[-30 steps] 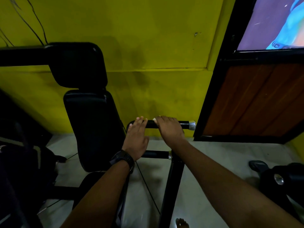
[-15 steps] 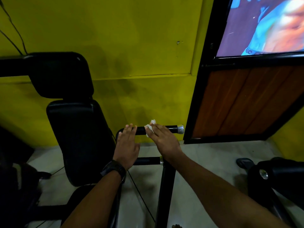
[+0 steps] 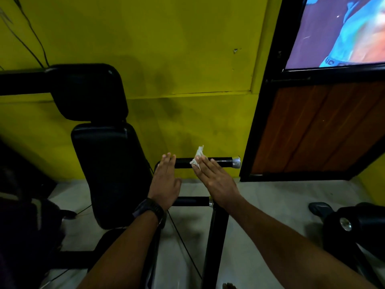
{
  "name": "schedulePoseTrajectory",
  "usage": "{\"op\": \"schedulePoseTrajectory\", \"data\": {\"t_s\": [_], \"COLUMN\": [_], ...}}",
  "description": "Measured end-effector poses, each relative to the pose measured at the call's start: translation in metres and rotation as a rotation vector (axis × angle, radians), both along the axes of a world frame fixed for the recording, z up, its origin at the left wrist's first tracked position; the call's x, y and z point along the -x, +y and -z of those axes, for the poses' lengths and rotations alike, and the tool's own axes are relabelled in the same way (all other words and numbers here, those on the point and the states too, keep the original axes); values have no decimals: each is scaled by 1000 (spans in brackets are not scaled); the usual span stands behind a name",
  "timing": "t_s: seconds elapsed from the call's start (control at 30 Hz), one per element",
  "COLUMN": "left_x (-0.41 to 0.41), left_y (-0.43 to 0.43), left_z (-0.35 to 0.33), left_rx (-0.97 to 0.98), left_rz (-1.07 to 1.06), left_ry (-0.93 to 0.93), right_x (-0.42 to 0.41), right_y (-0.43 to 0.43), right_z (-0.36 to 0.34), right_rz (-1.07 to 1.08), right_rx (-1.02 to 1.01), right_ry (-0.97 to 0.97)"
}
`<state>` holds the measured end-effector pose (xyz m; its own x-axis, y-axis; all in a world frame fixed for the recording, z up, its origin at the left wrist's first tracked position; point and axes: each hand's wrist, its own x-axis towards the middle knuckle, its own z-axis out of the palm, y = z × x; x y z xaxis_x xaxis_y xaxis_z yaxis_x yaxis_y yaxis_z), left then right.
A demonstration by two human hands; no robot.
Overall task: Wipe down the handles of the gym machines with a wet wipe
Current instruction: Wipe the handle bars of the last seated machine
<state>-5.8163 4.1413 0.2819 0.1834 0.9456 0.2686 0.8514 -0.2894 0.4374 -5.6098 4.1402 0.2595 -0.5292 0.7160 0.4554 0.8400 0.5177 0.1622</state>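
A: On the upper handle [image 3: 220, 162], left of its chrome cap [image 3: 236, 162], the wet wipe [image 3: 198, 156] sits crumpled, one corner sticking up. Why?
B: The right grip [image 3: 216, 180] pins it under straight fingers, flat-handed rather than wrapped; only the pressed part meets the bar, I judge.
A: So the wipe lies at the fingertips, not in the palm?
B: Yes, at their left edge, against the bar.
A: And the left grip [image 3: 166, 180]?
B: Fingers straight too, holding nothing, resting on the handle's inner bend, probably steadying the machine's arm. The lower handle [image 3: 191, 201] runs beneath both wrists, beside the black back pad [image 3: 110, 174], before the yellow wall [image 3: 166, 49].
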Motion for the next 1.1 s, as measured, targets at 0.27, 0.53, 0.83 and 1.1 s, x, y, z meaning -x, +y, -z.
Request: {"op": "schedulePoseTrajectory", "data": {"t_s": [0.27,0.53,0.83,1.1], "left_x": [0,1,8,13], "left_y": [-1,-1,-1,1], "left_z": [-1,5,7,6], "left_rx": [14,-9,3,8], "left_rz": [8,-19,-36,4], "left_ry": [16,52,-71,-93], "right_x": [40,44,49,25], "right_y": [26,47,18,9], "right_z": [-33,-69,-11,4], "right_rz": [238,366,121,-80], "right_rx": [181,528,111,-5], "right_ry": [248,245,232,-4]}}
